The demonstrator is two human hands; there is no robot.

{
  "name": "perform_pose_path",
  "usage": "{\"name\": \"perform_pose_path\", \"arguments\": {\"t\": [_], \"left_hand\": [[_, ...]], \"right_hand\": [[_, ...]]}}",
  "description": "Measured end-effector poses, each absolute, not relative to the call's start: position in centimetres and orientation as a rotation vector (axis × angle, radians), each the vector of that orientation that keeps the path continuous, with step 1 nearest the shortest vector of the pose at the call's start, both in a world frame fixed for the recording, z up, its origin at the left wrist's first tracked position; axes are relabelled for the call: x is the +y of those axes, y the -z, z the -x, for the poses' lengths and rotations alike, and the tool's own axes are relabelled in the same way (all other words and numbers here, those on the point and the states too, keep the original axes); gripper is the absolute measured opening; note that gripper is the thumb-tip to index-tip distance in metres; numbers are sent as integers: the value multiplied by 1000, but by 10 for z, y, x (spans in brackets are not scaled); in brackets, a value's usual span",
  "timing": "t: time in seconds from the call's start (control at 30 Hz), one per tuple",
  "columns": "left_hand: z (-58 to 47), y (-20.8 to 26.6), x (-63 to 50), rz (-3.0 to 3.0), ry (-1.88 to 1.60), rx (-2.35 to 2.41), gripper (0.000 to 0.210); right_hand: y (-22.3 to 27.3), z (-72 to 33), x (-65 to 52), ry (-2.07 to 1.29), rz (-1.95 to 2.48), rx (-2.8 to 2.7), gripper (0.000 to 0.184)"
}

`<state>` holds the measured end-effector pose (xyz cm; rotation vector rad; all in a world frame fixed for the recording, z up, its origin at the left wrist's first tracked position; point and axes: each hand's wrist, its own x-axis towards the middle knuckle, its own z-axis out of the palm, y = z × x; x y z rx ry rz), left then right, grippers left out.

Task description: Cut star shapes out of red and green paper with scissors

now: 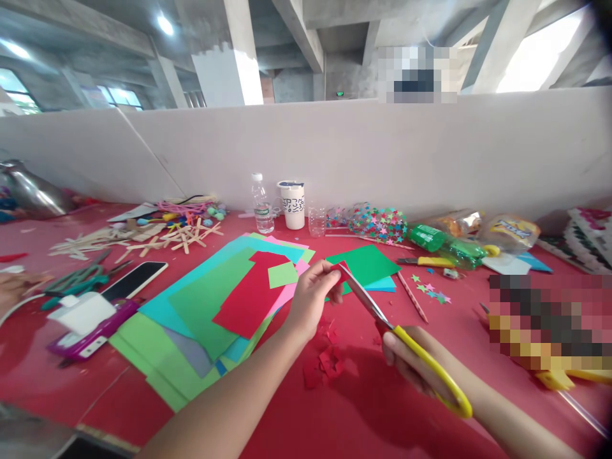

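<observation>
My left hand (315, 294) pinches a small piece of red paper (340, 266) between thumb and fingers. In my right hand (414, 357) is a pair of scissors (433, 366) with yellow handles, its blade tips at the edge of that red piece. Whether the blades are parted is hard to make out. Below my hands, several red paper scraps (329, 362) lie on the red tabletop. Just left of my left hand, a larger sheet of red paper (251, 296) rests on a stack of green and blue sheets (191, 312), with a light green square (282, 276) on top.
At the back stand a water bottle (262, 204) and a white cup (294, 207) before a low partition (229, 150). Wooden sticks (191, 236), a phone (136, 280) and a purple glue gun (95, 335) lie left. A green bottle (444, 245) and a yellow cutter (433, 261) lie right.
</observation>
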<state>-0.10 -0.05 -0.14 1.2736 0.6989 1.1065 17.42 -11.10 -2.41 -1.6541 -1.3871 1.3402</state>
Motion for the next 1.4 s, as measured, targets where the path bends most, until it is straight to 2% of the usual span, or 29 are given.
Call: {"name": "perform_pose_path", "arguments": {"t": [0.3,1.03,1.4], "left_hand": [[0,4,-1,-1334,-1002,670,21],[0,3,-4,-1358,-1068,660,23],[0,5,-1,-1328,-1067,661,24]], "right_hand": [[22,-180,-110,-1313,1620,-1443,58],[16,-163,-115,-1315,1711,-1319,63],[16,-166,-116,-1311,1708,-1334,57]]}}
